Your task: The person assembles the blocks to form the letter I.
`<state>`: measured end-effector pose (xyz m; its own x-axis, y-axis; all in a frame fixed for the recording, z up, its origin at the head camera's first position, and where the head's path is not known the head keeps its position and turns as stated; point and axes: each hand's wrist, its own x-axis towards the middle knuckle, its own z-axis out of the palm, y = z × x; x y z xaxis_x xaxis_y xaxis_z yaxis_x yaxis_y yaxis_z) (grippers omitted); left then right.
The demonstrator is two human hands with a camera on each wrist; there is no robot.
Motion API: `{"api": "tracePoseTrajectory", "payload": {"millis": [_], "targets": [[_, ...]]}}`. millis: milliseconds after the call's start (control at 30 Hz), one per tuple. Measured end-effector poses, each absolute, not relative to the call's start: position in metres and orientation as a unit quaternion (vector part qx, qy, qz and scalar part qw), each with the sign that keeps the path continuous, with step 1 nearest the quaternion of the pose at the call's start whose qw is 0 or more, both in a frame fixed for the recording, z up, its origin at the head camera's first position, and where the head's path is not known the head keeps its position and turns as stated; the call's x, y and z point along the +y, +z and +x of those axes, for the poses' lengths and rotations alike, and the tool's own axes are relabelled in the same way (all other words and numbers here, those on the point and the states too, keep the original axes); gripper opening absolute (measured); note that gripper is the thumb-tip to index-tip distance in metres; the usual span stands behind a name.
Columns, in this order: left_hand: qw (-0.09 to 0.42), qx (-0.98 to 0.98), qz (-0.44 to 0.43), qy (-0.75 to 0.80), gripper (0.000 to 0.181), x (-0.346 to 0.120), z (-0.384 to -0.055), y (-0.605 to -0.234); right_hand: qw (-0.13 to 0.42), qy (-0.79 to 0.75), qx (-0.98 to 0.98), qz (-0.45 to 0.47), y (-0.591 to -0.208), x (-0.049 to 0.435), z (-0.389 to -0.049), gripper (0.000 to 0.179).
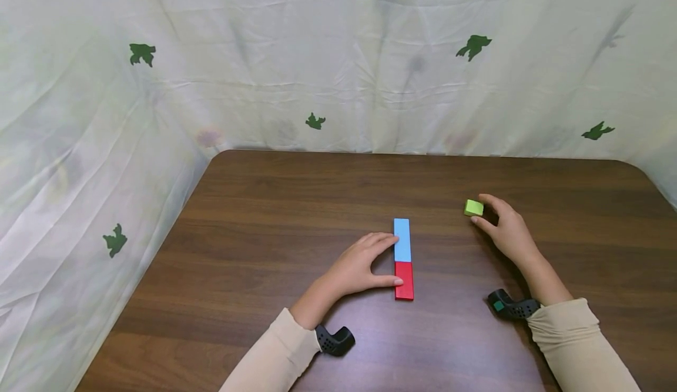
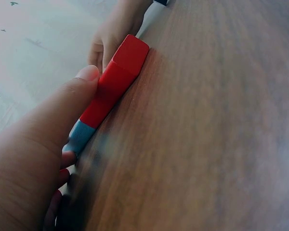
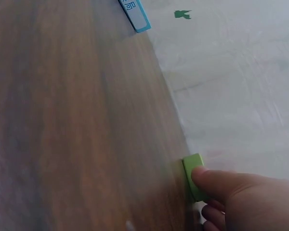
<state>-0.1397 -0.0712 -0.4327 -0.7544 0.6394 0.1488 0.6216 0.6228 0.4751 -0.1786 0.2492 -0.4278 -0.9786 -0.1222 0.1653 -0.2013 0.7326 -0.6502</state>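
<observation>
A light blue block [image 1: 402, 240] and a red block [image 1: 404, 281] lie end to end on the table, forming one straight strip. My left hand [image 1: 359, 265] is to their left, fingers and thumb spread. Its thumb touches the red block [image 2: 116, 79], while a fingertip reaches the blue block [image 2: 81, 136]. Farther right and back, my right hand [image 1: 509, 230] pinches a small green block [image 1: 473, 207] between thumb and index finger. The thumb lies on the green block [image 3: 188, 166] in the right wrist view. Dark printed marks show on the blue block [image 3: 135, 12].
A brown wood-grain table [image 1: 254, 215] carries the blocks. Behind and left of it hangs a pale curtain [image 1: 338, 39] with green bird-shaped patches [image 1: 473, 47]. Black wrist devices sit on the left wrist [image 1: 335, 341] and right wrist [image 1: 510, 305].
</observation>
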Motion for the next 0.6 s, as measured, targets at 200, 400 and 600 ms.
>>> {"api": "tracePoseTrajectory", "payload": {"millis": [200,400,600], "targets": [[0.018,0.900,0.350,0.258,0.077,-0.0712,-0.1395,-0.4332,0.078,0.349,-0.929,0.093,-0.4272,0.2478,-0.1768,0.042],[0.020,0.901,0.349,0.257,0.077,-0.0713,-0.1393,-0.4326,0.096,0.358,-0.923,0.101,-0.4257,0.2460,-0.1766,0.039],[0.021,0.901,0.348,0.257,0.077,-0.0711,-0.1393,-0.4330,0.110,0.367,-0.917,0.110,-0.4224,0.2430,-0.1766,0.037]]}}
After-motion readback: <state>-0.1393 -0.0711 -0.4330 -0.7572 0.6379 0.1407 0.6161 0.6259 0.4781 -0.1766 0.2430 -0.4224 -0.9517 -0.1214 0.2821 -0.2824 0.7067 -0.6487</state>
